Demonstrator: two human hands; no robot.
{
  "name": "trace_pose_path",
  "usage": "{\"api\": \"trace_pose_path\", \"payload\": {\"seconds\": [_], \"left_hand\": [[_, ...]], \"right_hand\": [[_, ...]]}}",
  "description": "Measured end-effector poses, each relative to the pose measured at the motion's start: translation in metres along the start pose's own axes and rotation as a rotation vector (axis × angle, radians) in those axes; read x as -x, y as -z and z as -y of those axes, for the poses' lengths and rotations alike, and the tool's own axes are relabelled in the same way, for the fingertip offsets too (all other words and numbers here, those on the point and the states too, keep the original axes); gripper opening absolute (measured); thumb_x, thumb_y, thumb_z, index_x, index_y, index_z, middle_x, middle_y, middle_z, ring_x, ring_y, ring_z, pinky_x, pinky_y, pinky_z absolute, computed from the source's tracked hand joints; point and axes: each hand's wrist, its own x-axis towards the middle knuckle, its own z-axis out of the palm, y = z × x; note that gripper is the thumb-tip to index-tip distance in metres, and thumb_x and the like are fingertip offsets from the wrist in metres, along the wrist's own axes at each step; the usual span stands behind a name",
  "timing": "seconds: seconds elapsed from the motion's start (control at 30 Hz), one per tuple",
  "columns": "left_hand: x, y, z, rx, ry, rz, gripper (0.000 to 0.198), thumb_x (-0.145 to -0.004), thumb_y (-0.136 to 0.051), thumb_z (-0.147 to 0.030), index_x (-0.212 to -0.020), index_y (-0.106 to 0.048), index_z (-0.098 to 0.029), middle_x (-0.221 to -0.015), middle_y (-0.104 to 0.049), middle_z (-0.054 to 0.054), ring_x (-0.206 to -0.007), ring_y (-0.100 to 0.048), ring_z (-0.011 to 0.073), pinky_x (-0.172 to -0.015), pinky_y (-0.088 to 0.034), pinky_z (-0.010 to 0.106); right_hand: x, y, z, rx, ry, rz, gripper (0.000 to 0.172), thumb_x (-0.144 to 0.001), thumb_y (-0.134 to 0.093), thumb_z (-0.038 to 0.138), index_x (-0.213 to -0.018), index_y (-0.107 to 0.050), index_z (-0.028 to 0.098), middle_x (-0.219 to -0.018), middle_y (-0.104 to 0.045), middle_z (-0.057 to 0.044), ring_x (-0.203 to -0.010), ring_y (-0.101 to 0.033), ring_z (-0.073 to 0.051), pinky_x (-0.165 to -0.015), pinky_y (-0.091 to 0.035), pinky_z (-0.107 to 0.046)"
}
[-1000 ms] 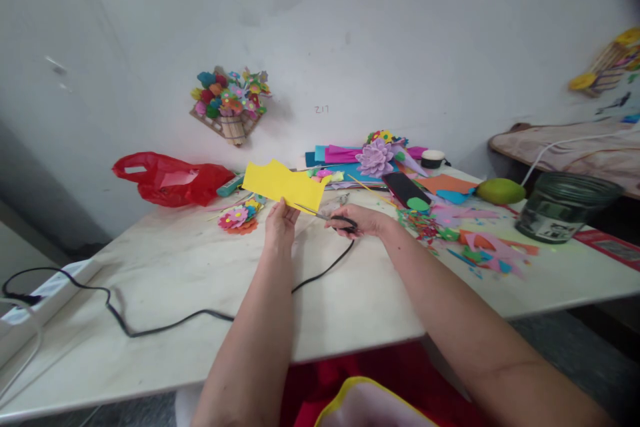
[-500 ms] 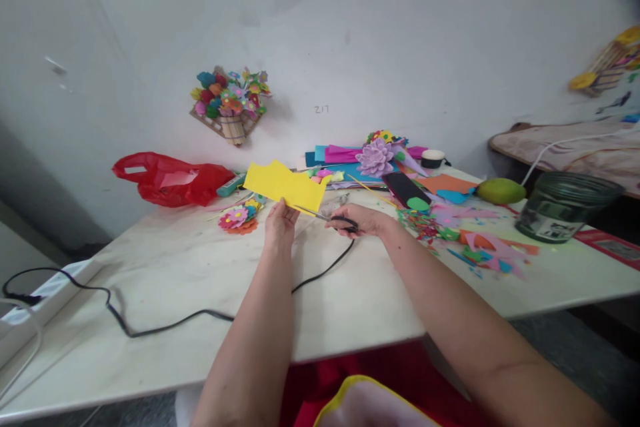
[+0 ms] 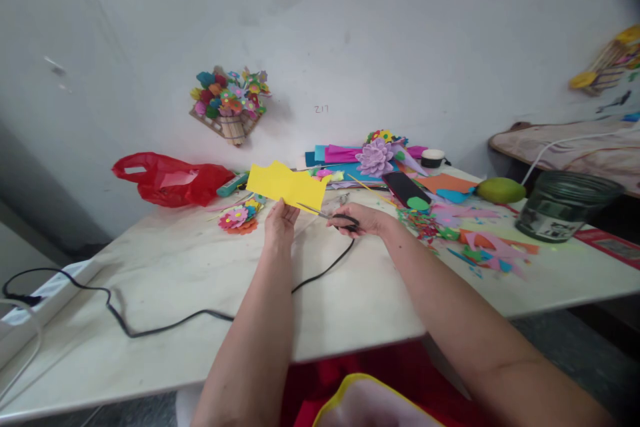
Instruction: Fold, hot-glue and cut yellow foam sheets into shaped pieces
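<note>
A yellow craft sheet (image 3: 287, 183) with an uneven upper edge is held up over the table by my left hand (image 3: 281, 219), which pinches its lower edge. My right hand (image 3: 356, 219) grips the black handles of a pair of scissors (image 3: 345, 220). The blades point left and lie against the sheet's lower right edge, close to my left fingertips. Just left of the sheet, several colourful flower shapes (image 3: 237, 217) lie on the white table (image 3: 175, 260).
At the back left sits a red plastic bag (image 3: 173, 180). A black cord (image 3: 170, 321) runs across the table from a power strip (image 3: 55, 300). On the right are a phone (image 3: 405, 188), coloured scraps (image 3: 493, 250), a green-yellow fruit (image 3: 501, 190) and a dark jar (image 3: 560, 207).
The yellow sheet has shifted very slightly to the right. The scissor blades now show against the sheet's face near its lower edge. Both hands keep their holds.
</note>
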Motion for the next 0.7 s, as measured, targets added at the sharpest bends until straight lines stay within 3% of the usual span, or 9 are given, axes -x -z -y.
{"api": "trace_pose_path", "payload": {"seconds": [0.4, 0.7], "left_hand": [[0.0032, -0.0032, 0.0008, -0.037, 0.016, 0.023, 0.003, -0.075, -0.055, -0.017, -0.076, -0.057, -0.014, -0.064, -0.065, 0.002, -0.059, -0.063, 0.0109, -0.064, -0.05, 0.024], [0.0026, -0.0041, -0.0005, -0.036, 0.016, 0.011, 0.004, -0.076, -0.053, -0.015, -0.074, -0.057, -0.014, -0.063, -0.065, 0.002, -0.057, -0.062, 0.0109, -0.059, -0.05, 0.023]], "right_hand": [[-0.0019, -0.0003, -0.0027, 0.006, 0.024, 0.012, 0.023, -0.078, -0.052, 0.032, -0.088, -0.056, 0.012, -0.047, -0.051, 0.005, -0.029, -0.04, -0.003, -0.023, -0.02, -0.012], [-0.0074, 0.0019, -0.0072, -0.034, 0.006, 0.007, 0.022, -0.074, -0.056, 0.032, -0.084, -0.056, 0.013, -0.045, -0.048, 0.006, -0.031, -0.036, -0.003, -0.028, -0.028, -0.013]]}}
